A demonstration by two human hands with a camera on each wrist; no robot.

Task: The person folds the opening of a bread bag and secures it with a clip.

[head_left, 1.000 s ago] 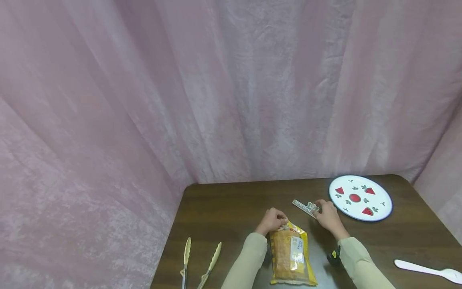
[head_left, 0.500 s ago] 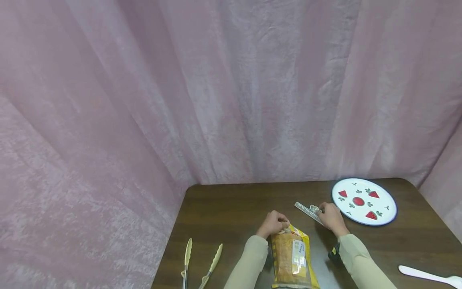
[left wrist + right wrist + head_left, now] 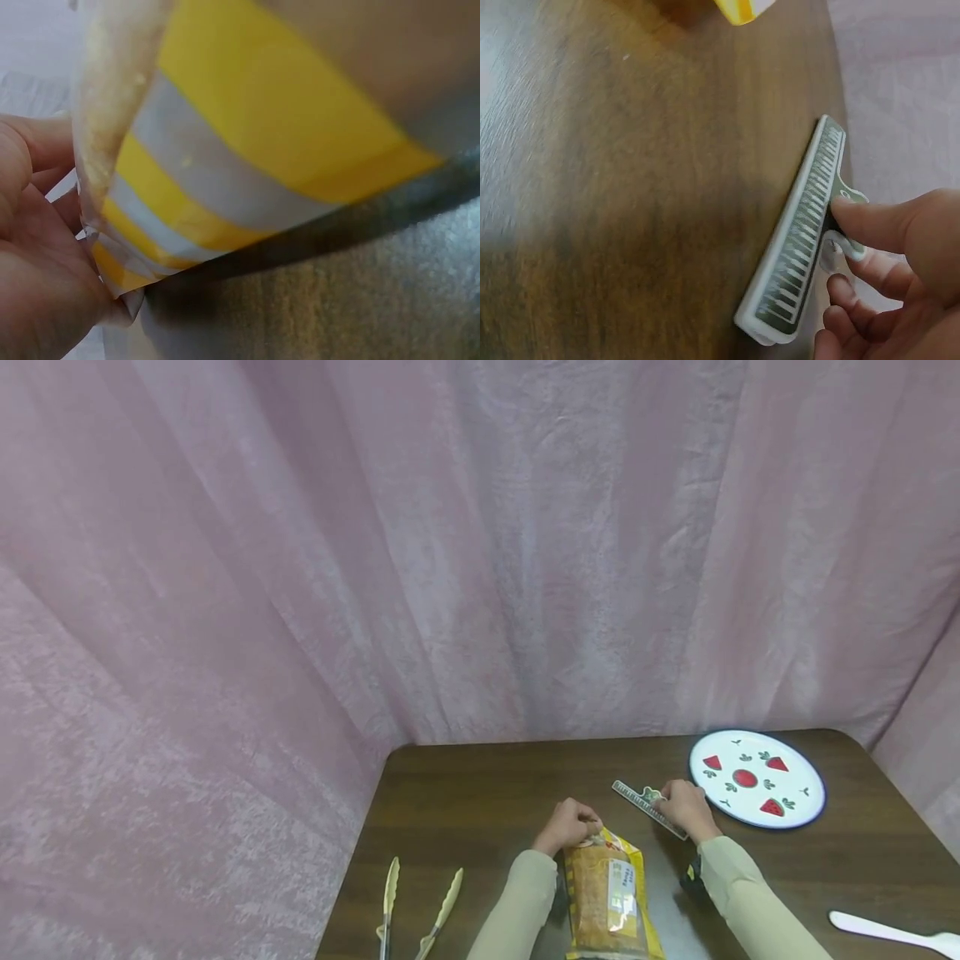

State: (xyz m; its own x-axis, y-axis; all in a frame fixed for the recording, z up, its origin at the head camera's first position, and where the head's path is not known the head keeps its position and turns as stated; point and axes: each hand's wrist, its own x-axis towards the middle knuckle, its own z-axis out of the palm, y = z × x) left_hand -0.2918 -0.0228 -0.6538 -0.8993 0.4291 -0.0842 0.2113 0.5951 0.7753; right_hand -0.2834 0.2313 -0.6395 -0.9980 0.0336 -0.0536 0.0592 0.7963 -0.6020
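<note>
While the left hand (image 3: 567, 825) pinches the far end of a yellow-and-clear plastic bag with golden-brown contents (image 3: 588, 893), the right hand (image 3: 687, 810) grips the handle of a long, narrow, white-and-green clip (image 3: 647, 808), apparently plastic, beyond and to the right of the bag. Compared with half a second earlier, more of the clip's near-right end shows past the fingers, whereas the left hand's pinch looks unchanged; this suggests a small adjustment of the clip, bag and clip being not yet joined. The bag lies on the dark brown wooden desk (image 3: 480, 785), its long axis running away from the person. The clip's long axis is oblique to it, its far-left end pointing past the bag's far end; the straight edge faces the bag, the handle faces away.
</note>
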